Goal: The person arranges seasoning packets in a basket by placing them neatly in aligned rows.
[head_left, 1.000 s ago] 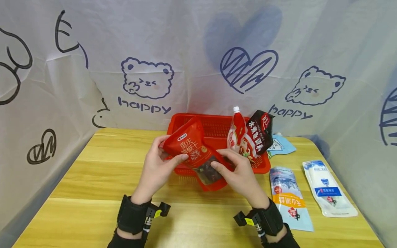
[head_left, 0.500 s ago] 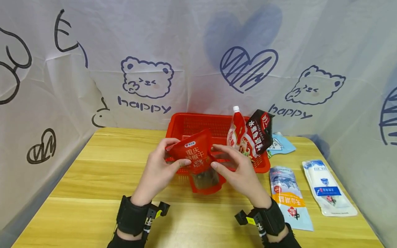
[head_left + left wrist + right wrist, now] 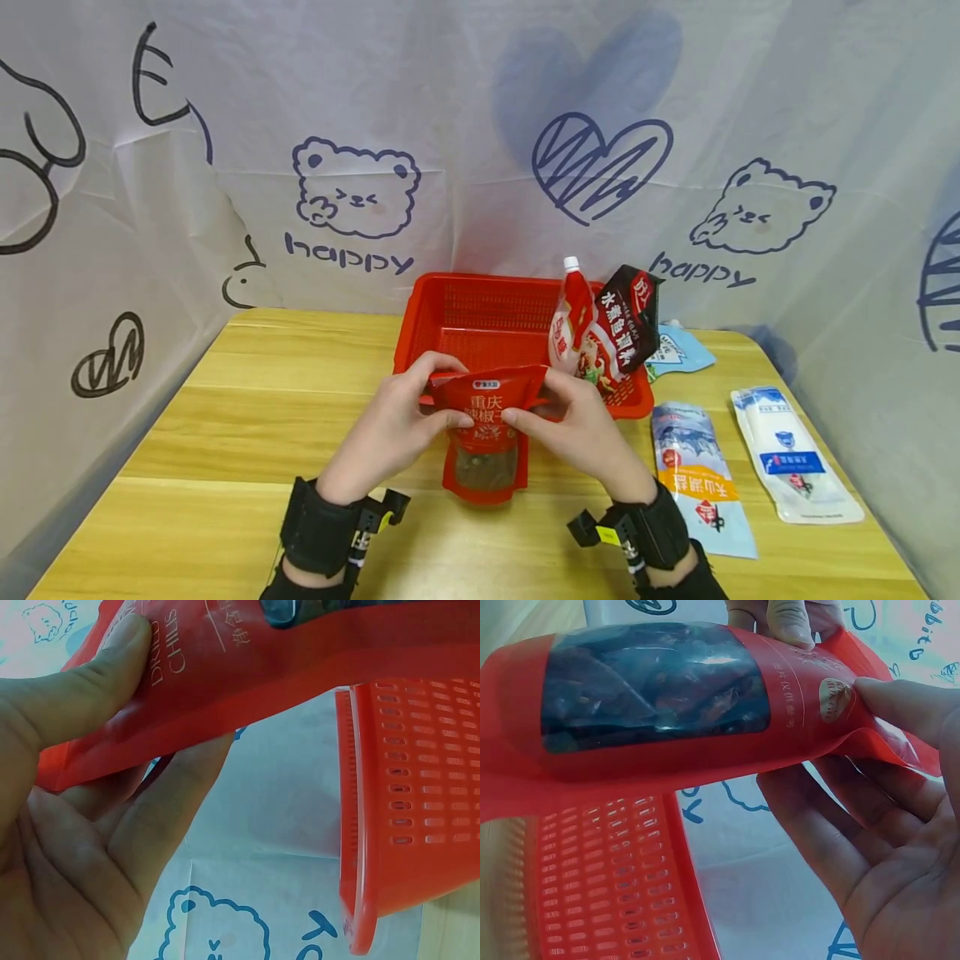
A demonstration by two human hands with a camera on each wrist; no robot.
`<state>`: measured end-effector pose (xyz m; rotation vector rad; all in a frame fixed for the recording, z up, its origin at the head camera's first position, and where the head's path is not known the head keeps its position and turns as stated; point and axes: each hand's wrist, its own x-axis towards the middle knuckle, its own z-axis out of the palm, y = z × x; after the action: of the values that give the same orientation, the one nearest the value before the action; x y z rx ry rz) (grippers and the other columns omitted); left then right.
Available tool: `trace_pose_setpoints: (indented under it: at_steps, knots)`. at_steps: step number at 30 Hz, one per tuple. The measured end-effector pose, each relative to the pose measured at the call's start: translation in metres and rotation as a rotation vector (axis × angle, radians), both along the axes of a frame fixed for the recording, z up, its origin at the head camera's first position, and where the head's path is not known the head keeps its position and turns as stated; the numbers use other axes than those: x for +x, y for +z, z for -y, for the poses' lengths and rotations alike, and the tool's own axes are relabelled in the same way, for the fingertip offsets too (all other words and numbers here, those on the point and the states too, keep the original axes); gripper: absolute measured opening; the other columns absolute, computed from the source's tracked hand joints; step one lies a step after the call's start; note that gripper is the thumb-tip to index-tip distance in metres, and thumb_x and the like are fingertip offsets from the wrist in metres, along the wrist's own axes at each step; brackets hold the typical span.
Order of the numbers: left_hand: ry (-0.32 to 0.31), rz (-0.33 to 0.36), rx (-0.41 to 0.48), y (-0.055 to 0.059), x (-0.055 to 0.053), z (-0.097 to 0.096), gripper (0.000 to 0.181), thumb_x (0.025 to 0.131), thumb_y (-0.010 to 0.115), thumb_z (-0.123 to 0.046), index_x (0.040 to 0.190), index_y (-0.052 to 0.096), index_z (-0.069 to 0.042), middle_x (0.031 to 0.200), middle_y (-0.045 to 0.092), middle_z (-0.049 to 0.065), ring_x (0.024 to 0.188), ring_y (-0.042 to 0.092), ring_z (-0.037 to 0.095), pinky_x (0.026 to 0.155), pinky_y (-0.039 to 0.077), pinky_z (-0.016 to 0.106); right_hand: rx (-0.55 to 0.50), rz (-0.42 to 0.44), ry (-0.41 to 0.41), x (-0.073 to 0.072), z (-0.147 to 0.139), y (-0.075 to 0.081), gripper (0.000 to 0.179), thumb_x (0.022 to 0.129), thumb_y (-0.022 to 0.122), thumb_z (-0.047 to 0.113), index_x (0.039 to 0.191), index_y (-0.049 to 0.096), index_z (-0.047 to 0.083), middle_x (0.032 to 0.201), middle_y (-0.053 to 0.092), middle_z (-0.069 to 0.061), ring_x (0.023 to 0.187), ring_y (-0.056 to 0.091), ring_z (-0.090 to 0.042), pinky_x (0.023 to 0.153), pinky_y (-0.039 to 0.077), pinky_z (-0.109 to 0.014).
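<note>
A red pouch of dried chilis [image 3: 487, 433] hangs upright between both hands, in front of the basket, its lettered face toward me. My left hand [image 3: 408, 417] grips its upper left side, thumb on the front and fingers behind. My right hand [image 3: 577, 425] pinches the upper right side in the same way. In the right wrist view the pouch's clear window [image 3: 656, 686] shows dark chilis inside. The left wrist view shows the left thumb [image 3: 112, 667] pressed on the red film beside the words "DRIED CHILIS".
Behind the pouch stands a red plastic basket [image 3: 495, 317]. A white-capped squeeze pouch [image 3: 573, 312] and a black and red seasoning packet [image 3: 626, 321] lean in its right end. To the right lie a light blue packet [image 3: 678, 350], a blue and orange salt bag [image 3: 701, 479] and a white salt bag [image 3: 795, 458].
The pouch has turned from slanted to upright and come lower, toward me. My right hand has shifted from its lower right part up to the top right side.
</note>
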<state>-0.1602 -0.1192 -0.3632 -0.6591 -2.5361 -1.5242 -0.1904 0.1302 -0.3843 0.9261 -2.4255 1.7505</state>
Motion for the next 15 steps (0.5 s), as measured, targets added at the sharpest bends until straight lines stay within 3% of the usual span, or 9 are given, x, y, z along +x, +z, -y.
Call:
trace_pose_setpoints:
  at_steps: [8, 15]
  knots:
    - [0.02, -0.016, 0.0, -0.0011, -0.001, -0.0017, 0.075, 0.083, 0.085, -0.001, 0.145, 0.044, -0.011, 0.125, 0.069, 0.009, 0.104, 0.07, 0.022, 0.088, 0.061, 0.033, -0.051, -0.012, -0.021, 0.0004, -0.0004, -0.0002, 0.034, 0.092, 0.079, 0.005, 0.124, 0.069, 0.002, 0.112, 0.074, -0.013, 0.094, 0.073, -0.017, 0.078, 0.063, -0.034]
    - [0.035, 0.053, 0.078, -0.0022, -0.003, -0.0024, 0.082, 0.085, 0.086, -0.006, 0.151, 0.037, -0.011, 0.134, 0.065, 0.011, 0.112, 0.069, 0.025, 0.095, 0.059, 0.041, -0.136, -0.015, -0.131, 0.0003, 0.0016, -0.0012, 0.036, 0.09, 0.078, -0.001, 0.124, 0.067, -0.003, 0.115, 0.073, -0.019, 0.091, 0.073, -0.016, 0.074, 0.063, -0.032]
